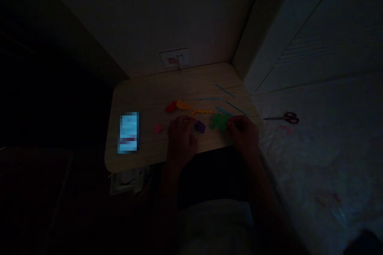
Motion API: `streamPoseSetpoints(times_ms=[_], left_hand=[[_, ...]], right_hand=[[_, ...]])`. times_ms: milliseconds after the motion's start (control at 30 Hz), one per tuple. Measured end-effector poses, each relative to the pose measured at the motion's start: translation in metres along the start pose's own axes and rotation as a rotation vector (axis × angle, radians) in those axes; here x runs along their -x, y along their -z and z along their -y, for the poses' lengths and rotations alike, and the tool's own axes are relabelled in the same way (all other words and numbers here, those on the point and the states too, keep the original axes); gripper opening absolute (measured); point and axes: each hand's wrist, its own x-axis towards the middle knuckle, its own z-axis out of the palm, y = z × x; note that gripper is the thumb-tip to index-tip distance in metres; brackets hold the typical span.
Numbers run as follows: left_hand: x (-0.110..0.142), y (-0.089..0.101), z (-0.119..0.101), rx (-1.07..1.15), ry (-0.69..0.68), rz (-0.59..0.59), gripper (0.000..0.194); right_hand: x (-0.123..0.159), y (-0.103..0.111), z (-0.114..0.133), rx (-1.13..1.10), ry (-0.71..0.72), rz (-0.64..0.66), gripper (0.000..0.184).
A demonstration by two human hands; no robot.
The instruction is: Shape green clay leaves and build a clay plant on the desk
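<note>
In the dim head view, several pieces of what looks like modelling clay lie on a small wooden table (143, 95). My right hand (243, 131) pinches the right edge of a flat, lobed green clay piece (219, 122). My left hand (181, 137) rests on the table with fingers bent and thumb apart, its fingertips by the left end of a beaded orange clay strip (203, 111). Between my hands sits a lumpy purple clay piece (200, 126). A pink clay bit (157, 128) lies left of my left hand. Red clay (171, 106) and orange clay (183, 105) lie behind it.
Several thin blue sticks or tools (236, 108) lie at the table's right side. A lit phone (128, 132) is at the left. Scissors (284, 118) rest on the pale surface to the right. A wall socket (175, 58) with a plug is behind the table.
</note>
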Motion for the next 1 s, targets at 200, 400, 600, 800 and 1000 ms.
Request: streamPoseSetpoints(times_ms=[200, 400, 600, 800, 1000], left_hand=[[0.002, 0.001, 0.017, -0.119, 0.076, -0.029, 0.041], [0.001, -0.001, 0.02, -0.13, 0.089, -0.042, 0.022], [0.003, 0.009, 0.021, 0.125, 0.066, -0.131, 0.017], [0.001, 0.024, -0.001, 0.43, 0.072, -0.206, 0.014], [-0.001, 0.027, -0.023, 0.632, 0.011, -0.198, 0.011]], right_hand=[[0.0, 0.002, -0.001, 0.179, 0.075, 0.0, 0.022], [0.0, 0.008, 0.0, 0.318, 0.11, 0.054, 0.024], [-0.003, 0.014, -0.007, 0.403, 0.153, 0.029, 0.027], [0.0, 0.016, 0.007, 0.329, 0.278, -0.073, 0.02], [0.024, 0.009, 0.049, -0.046, 0.458, 0.274, 0.023]])
